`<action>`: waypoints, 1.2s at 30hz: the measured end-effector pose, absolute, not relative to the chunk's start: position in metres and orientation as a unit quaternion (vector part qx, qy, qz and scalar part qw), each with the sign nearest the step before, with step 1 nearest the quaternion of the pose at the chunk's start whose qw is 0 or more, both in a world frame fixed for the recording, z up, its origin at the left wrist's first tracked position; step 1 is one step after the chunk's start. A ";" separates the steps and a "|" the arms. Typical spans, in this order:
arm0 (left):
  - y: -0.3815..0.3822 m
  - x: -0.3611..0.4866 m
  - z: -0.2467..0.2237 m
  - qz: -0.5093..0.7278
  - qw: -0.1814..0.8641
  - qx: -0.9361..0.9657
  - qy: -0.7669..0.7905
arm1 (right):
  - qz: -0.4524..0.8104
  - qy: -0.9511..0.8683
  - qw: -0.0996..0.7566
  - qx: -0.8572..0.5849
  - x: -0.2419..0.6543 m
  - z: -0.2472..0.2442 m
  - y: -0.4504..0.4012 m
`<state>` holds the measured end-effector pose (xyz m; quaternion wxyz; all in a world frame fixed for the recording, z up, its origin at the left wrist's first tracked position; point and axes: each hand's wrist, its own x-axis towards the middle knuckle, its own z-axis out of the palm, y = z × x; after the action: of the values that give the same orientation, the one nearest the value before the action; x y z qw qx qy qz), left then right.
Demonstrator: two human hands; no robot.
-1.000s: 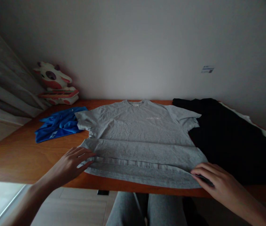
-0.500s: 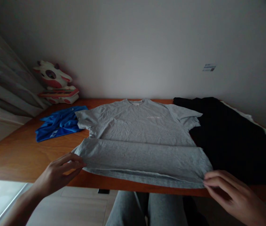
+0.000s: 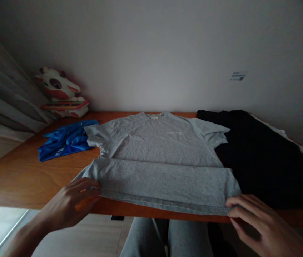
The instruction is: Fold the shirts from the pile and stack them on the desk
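A grey short-sleeved T-shirt (image 3: 157,146) lies front up with its collar toward the wall and small pale lettering on the chest. Its lower part is folded up in a band across the body, and the near edge runs along the table's front. At the near left corner, my left hand (image 3: 73,200) pinches the cloth between thumb and fingers. My right hand (image 3: 261,219) is closed on the near right corner of the same shirt, fingertips pressed together at the edge.
A crumpled blue garment (image 3: 67,141) lies left on the wooden table (image 3: 33,175). Behind it stands a cow-shaped toy keyboard (image 3: 63,94) near a curtain (image 3: 1,96). Black clothing (image 3: 269,160) with a white piece (image 3: 282,132) behind covers the right side. A wall rises behind.
The near edge of the grey T-shirt has come down flatter, closing the gap between its layers. My right hand has shifted slightly left, and my left hand slightly right and farther over the cloth.
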<state>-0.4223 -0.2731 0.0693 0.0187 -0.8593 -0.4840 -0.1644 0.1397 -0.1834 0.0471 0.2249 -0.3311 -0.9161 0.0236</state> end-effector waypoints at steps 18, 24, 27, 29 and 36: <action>-0.247 -0.285 0.059 -0.187 0.005 -0.912 -0.364 | 0.004 -0.930 0.273 -0.248 0.034 0.044 -0.205; -0.250 -0.292 0.062 -0.155 -0.002 -0.923 -0.351 | 0.010 -0.946 0.235 -0.223 0.037 0.044 -0.205; -0.250 -0.304 0.065 -0.120 -0.003 -0.920 -0.373 | 0.034 -0.949 0.219 -0.223 0.041 0.049 -0.201; -0.250 -0.314 0.065 -0.110 0.011 -0.907 -0.406 | 0.041 -0.950 0.211 -0.228 0.046 0.051 -0.199; -0.251 -0.348 0.057 -0.162 0.057 -0.861 -0.479 | 0.003 -0.937 0.199 -0.287 0.075 0.039 -0.192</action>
<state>-0.3483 -0.2513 0.0567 0.0571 -0.8609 -0.4788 -0.1622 0.0752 -0.1921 0.0392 0.1987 -0.2872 -0.9370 0.0030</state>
